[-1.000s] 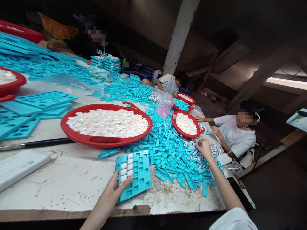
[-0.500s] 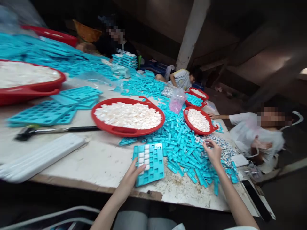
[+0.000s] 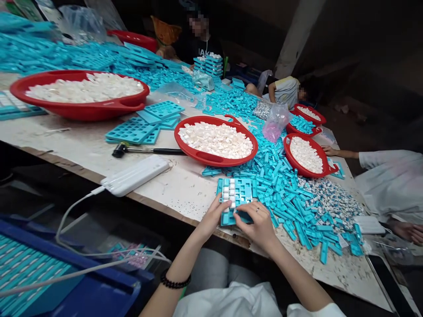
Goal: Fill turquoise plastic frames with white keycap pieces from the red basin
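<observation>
At the table's near edge, my left hand [image 3: 207,220] grips the left side of a light-blue moulded tray [image 3: 245,187], its thumb lying over the pieces. White square caps [image 3: 231,186] fill part of the tray's left-hand pockets, while pockets on its right look bare. My right hand [image 3: 261,223], with a ring on one finger, is bent over the tray's lower part. Its thumb and forefinger are pinched together close to the caps; what is between them is too small to make out. Some of the tray's lower right is hidden by this hand.
Red baskets of white pieces [image 3: 216,141] stand behind the tray. Loose blue strips [image 3: 280,193] and small blue-and-white parts [image 3: 333,200] lie to the right. A hammer [image 3: 148,150], a white corded box [image 3: 137,176] and a phone [image 3: 388,281] lie around. Co-workers sit across and at right.
My right hand has moved left from the loose parts to the tray, its fingers pinched there. My left hand still holds the tray. The view has shifted left.
</observation>
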Tool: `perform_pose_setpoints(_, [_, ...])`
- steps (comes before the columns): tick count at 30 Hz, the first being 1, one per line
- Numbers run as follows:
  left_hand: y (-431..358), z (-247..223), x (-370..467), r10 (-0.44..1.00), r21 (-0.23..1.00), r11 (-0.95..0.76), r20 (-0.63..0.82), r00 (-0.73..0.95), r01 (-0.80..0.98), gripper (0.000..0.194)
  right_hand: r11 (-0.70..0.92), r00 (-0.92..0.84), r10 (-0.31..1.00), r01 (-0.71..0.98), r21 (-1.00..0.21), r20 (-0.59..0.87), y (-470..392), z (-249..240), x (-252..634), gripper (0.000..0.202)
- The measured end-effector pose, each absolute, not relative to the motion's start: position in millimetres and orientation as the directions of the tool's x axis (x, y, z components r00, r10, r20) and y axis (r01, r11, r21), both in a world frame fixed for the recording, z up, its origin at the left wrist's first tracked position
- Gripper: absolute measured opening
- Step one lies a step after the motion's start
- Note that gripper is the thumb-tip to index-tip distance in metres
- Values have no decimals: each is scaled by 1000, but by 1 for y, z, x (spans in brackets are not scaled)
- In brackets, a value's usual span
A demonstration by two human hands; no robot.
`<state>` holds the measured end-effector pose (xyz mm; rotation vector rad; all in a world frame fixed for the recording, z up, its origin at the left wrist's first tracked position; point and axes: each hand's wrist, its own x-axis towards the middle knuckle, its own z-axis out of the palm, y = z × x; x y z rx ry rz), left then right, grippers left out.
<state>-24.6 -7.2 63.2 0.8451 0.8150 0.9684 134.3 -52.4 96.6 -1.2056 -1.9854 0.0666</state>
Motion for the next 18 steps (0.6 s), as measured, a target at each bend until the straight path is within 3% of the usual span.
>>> perform_pose_setpoints(10, [-7, 69, -27, 895, 873, 308, -130, 427, -379, 64, 514, -218, 830, 655, -554, 513, -56, 86, 134, 8])
perform_pose_setpoints(18, [-5, 65, -29, 872, 861, 353, -161, 463, -367, 68, 492, -164, 845, 612, -619, 510, -56, 78, 135, 9])
